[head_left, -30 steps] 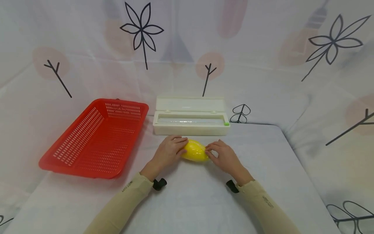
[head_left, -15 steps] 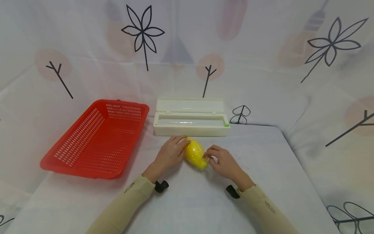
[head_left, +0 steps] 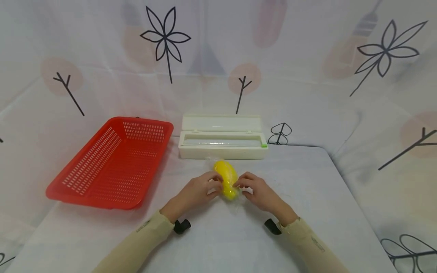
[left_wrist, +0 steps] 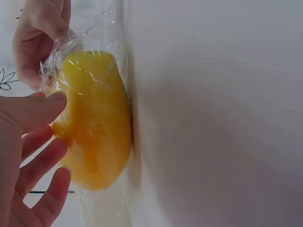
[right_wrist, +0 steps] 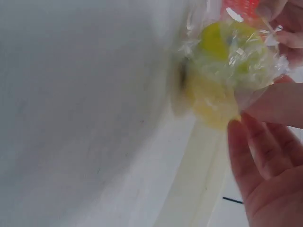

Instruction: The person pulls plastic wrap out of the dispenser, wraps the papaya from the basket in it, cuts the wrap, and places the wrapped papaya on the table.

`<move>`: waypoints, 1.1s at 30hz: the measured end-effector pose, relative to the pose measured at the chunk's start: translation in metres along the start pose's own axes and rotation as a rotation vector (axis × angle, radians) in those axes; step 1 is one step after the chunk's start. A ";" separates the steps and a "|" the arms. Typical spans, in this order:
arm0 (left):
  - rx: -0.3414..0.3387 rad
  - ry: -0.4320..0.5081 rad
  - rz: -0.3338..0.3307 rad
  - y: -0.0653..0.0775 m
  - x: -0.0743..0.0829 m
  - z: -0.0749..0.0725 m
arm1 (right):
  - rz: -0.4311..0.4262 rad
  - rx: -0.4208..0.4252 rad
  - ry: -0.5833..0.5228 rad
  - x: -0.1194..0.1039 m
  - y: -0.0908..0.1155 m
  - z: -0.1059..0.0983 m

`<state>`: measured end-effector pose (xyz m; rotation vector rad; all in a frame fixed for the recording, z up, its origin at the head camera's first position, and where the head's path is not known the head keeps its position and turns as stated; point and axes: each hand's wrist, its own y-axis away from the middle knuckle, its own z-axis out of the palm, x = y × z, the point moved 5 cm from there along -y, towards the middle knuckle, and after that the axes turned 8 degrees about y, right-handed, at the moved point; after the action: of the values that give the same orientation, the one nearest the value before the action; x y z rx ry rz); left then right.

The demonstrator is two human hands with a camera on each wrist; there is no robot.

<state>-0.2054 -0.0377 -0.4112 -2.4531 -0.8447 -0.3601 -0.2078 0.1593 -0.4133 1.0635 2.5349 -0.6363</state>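
Observation:
A yellow mango with an orange blush, loosely wrapped in clear cling film, lies on the table between the hands. My left hand is at its left side; in the left wrist view the thumb tip is right at the film and the other fingers are spread and slightly bent beside the fruit. On the other side, my right hand pinches crumpled film near the end closest to me, thumb against fingertips. Loose film stands out past both ends of the mango.
Behind the mango stands a white cling film dispenser with its lid raised and a roll inside. A red perforated basket is at the left. White patterned cloth hangs behind the table.
The mango has turned from lying crosswise to pointing toward me. My left hand has come off its far left end and moved nearer to me; the right hand has stayed close to the film.

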 end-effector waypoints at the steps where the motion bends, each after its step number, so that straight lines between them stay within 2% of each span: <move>1: -0.009 0.002 0.018 0.001 0.001 0.000 | -0.009 -0.013 0.003 -0.001 0.000 0.001; 6: -0.031 -0.015 0.069 0.005 0.003 0.000 | -0.059 -0.079 0.076 -0.003 0.001 0.010; 10: -0.052 -0.028 0.082 0.006 0.002 0.002 | -0.046 -0.096 0.160 -0.006 0.001 0.017; 13: -0.073 -0.031 0.068 0.006 0.001 0.005 | -0.023 -0.081 0.203 -0.010 -0.001 0.019; 17: -0.098 -0.036 0.008 0.002 0.001 0.011 | 0.008 -0.065 0.248 -0.012 -0.004 0.020; 20: -0.083 -0.057 -0.028 -0.001 0.001 0.014 | 0.044 -0.063 0.244 -0.011 -0.006 0.020; 24: -0.030 -0.075 -0.046 -0.002 0.001 0.014 | 0.066 -0.050 0.198 -0.009 -0.007 0.018; 29: 0.022 -0.084 -0.043 -0.004 0.003 0.013 | 0.043 -0.005 0.152 -0.006 -0.009 0.016; 33: 0.018 -0.059 -0.054 -0.004 0.005 0.011 | 0.048 0.033 0.126 -0.004 -0.011 0.015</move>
<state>-0.2027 -0.0265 -0.4169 -2.4384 -0.9357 -0.2995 -0.2114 0.1429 -0.4211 1.2079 2.6045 -0.6190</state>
